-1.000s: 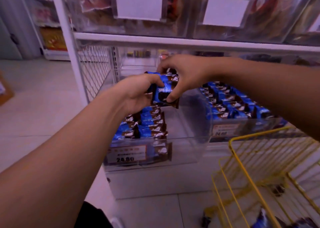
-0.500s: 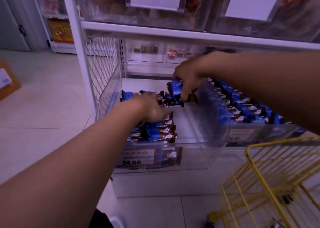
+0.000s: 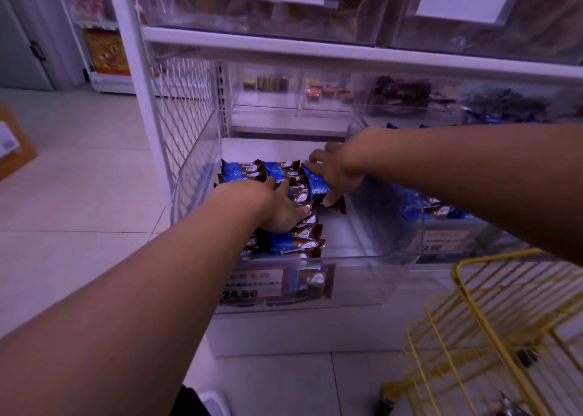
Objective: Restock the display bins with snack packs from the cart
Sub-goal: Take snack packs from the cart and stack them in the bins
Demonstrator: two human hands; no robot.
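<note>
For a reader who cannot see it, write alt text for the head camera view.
Two bare arms reach into a clear display bin: the left hand rests on rows of blue-and-brown snack packs, while the right hand grips one pack beside them. A yellow wire cart stands at lower right.

A white shelf at floor level carries a clear plastic display bin at the centre of view, with a second clear bin touching it at 3 o'clock. Blue and brown snack packs lie in rows along the first bin's left half, its right half showing bare floor. An orange price label sits on its front wall.
</note>
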